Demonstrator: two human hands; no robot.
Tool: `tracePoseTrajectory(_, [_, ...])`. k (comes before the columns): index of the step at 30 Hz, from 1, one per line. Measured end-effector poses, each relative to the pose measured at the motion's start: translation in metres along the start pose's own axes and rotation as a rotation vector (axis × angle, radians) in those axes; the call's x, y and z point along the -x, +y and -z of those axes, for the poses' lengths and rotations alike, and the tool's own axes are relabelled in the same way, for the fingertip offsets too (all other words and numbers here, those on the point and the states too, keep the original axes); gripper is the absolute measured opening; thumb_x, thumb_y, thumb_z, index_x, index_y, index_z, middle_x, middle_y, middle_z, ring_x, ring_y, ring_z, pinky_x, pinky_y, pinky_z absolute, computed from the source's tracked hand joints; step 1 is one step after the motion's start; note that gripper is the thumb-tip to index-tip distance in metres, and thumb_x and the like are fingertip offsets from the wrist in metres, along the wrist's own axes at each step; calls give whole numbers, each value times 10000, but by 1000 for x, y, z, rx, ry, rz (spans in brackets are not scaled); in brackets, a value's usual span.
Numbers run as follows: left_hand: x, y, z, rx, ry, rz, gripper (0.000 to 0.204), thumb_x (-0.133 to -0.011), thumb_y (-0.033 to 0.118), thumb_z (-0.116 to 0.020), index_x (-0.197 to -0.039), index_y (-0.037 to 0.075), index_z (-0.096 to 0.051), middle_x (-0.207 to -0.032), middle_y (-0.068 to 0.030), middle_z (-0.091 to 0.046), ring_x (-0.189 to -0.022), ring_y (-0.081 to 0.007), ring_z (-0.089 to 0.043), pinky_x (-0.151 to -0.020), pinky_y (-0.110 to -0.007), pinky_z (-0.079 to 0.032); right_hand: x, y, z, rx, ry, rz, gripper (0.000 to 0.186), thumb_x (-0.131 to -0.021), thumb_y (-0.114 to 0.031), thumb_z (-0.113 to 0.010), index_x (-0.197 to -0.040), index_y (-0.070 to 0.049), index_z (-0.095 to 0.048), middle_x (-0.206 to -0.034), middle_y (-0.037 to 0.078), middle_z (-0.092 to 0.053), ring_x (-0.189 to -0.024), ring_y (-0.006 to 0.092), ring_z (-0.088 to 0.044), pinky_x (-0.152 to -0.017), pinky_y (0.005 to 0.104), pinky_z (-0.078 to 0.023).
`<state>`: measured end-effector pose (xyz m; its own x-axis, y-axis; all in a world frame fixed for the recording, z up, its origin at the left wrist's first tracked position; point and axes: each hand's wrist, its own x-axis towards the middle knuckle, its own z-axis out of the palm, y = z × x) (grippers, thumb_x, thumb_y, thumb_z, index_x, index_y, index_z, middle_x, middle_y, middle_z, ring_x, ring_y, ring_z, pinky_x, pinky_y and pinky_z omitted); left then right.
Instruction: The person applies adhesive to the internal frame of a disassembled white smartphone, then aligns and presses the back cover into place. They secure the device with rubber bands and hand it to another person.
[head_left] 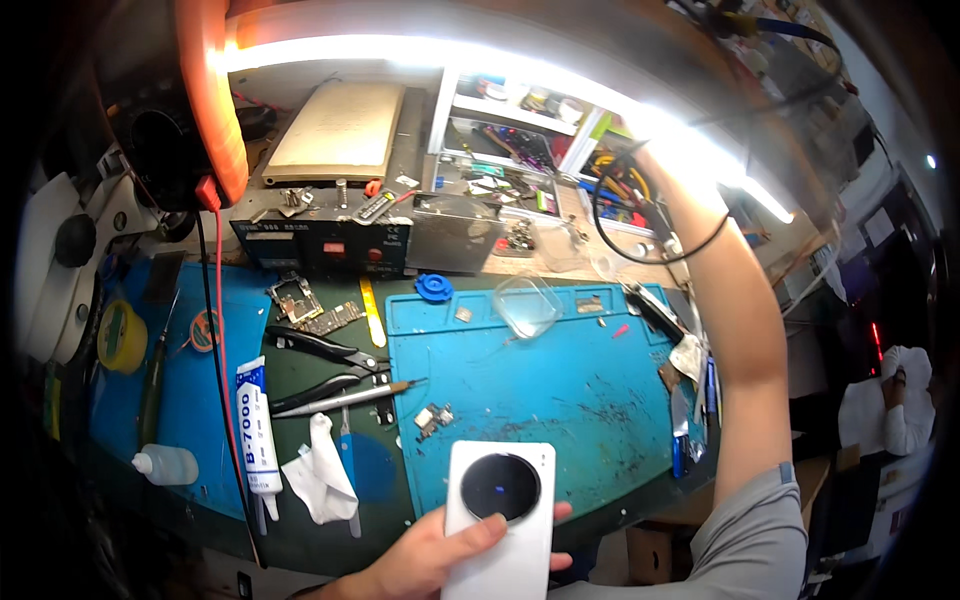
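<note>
My left hand [445, 552] is closed around a white smartphone [497, 570] at the lower middle, with its back turned up. A large round black camera module [500, 488] fills the phone's upper part, and my thumb presses at its lower edge. The phone is above the near edge of the blue silicone work mat [560, 400]. My right arm is stretched up and away at the right, and my right hand [662, 165] reaches the bright strip light [690, 145] by the shelf. Glare washes out its fingers. A thin black cable [600, 225] loops beside that arm.
Left of the mat lie cutting pliers [325, 345], a white-and-blue glue tube [258, 430], a crumpled white cloth [322, 470] and a small bottle [166, 465]. A clear plastic tray [527, 305] sits on the mat's far part. Behind stands a black bench device [330, 245].
</note>
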<state>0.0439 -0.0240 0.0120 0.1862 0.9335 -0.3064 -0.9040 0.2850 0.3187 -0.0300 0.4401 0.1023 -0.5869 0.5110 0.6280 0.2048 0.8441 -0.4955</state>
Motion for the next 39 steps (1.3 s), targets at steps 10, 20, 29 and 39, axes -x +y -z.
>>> tracePoseTrajectory(10, [-3,-24,-27,-250,216,-443,484,-1011,283,-549,-1356,-16,-391,-1205,-232,-612,-1072,-336,-667,-866,-444,-581,227,-83,99,-366,-895,-600,170,-872,-131,-748,-941,21,-718,-804,41,-697,-681,80,-646,-563,223,-495])
tracePoseTrajectory(20, [-8,-41,-42,-456,305,-544,512,-976,339,-606,-1311,24,-380,-1106,-204,-632,-1006,-350,-681,-801,-441,-601,225,-54,130,-277,-776,-519,186,-887,-124,-728,-1025,1,-712,-878,70,-722,-736,121,-713,-554,242,-533])
tracePoseTrajectory(29, [-19,-48,-55,-821,257,-435,418,-952,164,-672,-1286,-32,-516,-1069,-101,-673,-899,-109,-646,-790,-262,-530,268,-109,142,-340,-595,-81,147,-969,-105,-590,-1012,20,-653,-830,91,-674,-698,138,-698,-562,257,-532])
tracePoseTrajectory(39, [-18,-50,-80,-1058,169,-393,699,-935,32,-648,-1498,33,-234,-1059,-156,-679,-968,-135,-638,-811,-284,-509,294,-150,163,-482,-703,110,188,-960,-189,-620,-983,-3,-634,-853,153,-690,-805,298,-684,-706,365,-532])
